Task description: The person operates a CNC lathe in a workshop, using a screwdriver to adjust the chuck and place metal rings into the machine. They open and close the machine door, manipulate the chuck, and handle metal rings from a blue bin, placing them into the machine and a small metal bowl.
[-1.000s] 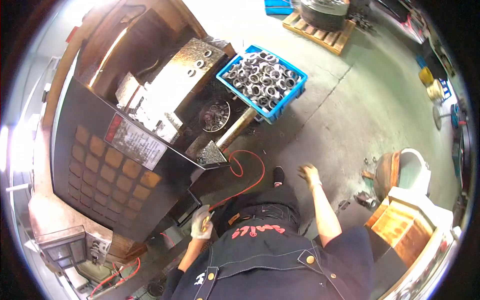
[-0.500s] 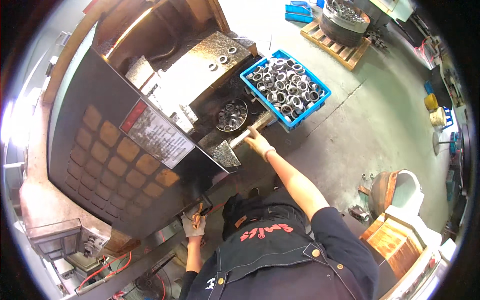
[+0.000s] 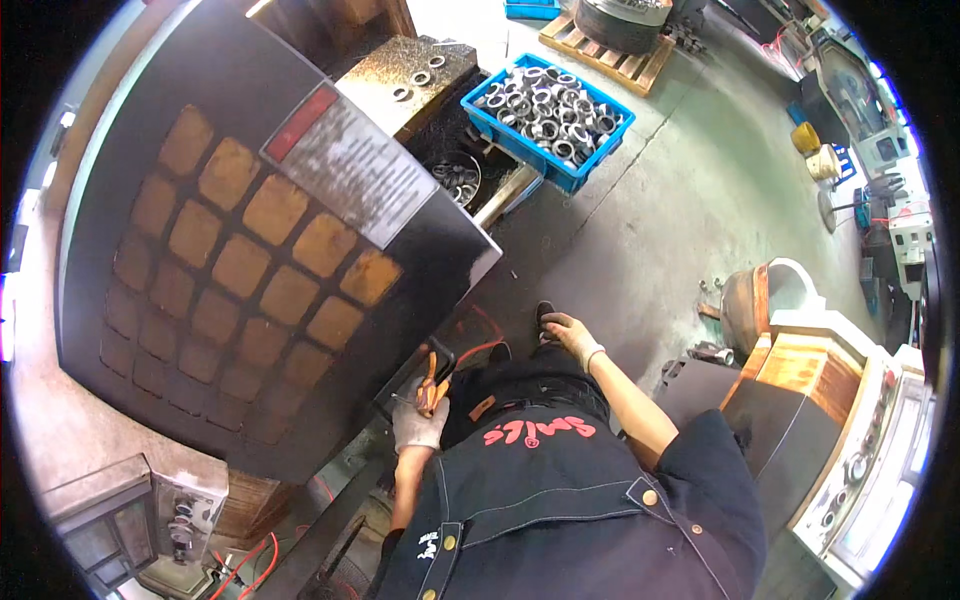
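Observation:
My left hand (image 3: 418, 425), in a pale work glove, is closed round a slim orange-brown object (image 3: 431, 388), seemingly a tool; its kind is unclear. It is right beside the black handle (image 3: 441, 360) on the edge of the dark machine door (image 3: 230, 330). The glove hides whether its fingers touch that handle. In front of my legs hangs my right hand (image 3: 572, 338), gloved too, its fingers loosely apart with nothing in them. Beyond the door a blue crate (image 3: 540, 162) is heaped with metal rings (image 3: 545, 108). A round pan (image 3: 478, 184) with more rings is partly hidden by the door.
Several rings (image 3: 421, 78) lie on the machine's wet metal block (image 3: 385, 75). A large drum (image 3: 620, 25) stands on a wooden pallet (image 3: 640, 70) at the back. To the right are a rusty rounded container (image 3: 745, 300) and a machine with a control panel (image 3: 850, 480).
My right hand has left the pale bar by the pan and dropped back toward my body. The door has swung across the machine opening, with my left hand moving along beside its handle.

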Action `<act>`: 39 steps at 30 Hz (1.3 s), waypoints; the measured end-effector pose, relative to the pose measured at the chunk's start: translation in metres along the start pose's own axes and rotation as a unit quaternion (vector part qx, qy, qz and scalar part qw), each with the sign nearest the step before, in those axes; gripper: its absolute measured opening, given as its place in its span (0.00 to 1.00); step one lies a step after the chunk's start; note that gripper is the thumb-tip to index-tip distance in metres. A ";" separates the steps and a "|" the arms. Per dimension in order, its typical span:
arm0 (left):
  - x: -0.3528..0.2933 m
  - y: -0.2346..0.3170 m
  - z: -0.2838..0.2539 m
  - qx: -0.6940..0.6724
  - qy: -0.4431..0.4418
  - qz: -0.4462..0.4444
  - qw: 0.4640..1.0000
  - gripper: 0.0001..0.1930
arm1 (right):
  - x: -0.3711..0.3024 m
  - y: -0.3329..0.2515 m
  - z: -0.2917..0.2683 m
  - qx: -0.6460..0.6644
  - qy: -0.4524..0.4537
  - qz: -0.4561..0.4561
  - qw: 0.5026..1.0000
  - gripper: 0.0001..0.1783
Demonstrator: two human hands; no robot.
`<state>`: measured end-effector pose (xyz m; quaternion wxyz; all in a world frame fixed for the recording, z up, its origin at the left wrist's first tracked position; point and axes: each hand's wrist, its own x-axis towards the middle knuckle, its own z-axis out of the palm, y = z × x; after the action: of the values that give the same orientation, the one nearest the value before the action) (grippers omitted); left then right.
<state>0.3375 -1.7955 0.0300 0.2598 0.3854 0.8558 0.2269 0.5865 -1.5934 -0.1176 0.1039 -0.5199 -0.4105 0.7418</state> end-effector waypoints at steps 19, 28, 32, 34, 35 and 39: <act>-0.026 0.086 -0.058 -0.066 0.232 0.352 0.904 0.05 | -0.172 -0.064 0.069 -0.150 -0.058 -0.331 0.930 0.26; -0.058 0.141 0.148 -0.223 -0.553 0.180 0.782 0.14 | -0.214 0.044 0.005 -0.353 0.336 -0.225 0.844 0.11; -0.101 0.138 0.175 -0.268 -0.684 -0.043 0.677 0.16 | -0.264 0.101 -0.005 -0.333 0.386 -0.176 0.842 0.11; -0.114 0.146 0.175 -0.269 -0.722 -0.090 0.631 0.18 | -0.275 0.122 -0.003 -0.303 0.407 -0.176 0.843 0.12; -0.119 0.145 0.178 -0.276 -0.738 -0.106 0.606 0.18 | -0.281 0.128 -0.001 -0.289 0.418 -0.177 0.843 0.12; -0.151 0.155 0.153 -0.246 -0.737 -0.055 0.627 0.21 | -0.302 0.149 0.003 -0.265 0.474 -0.167 0.823 0.11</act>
<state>0.6018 -1.7906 0.0457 0.9010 0.2981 0.3105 0.0540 0.7570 -1.8664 -0.0168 0.2659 -0.7387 -0.5720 0.2374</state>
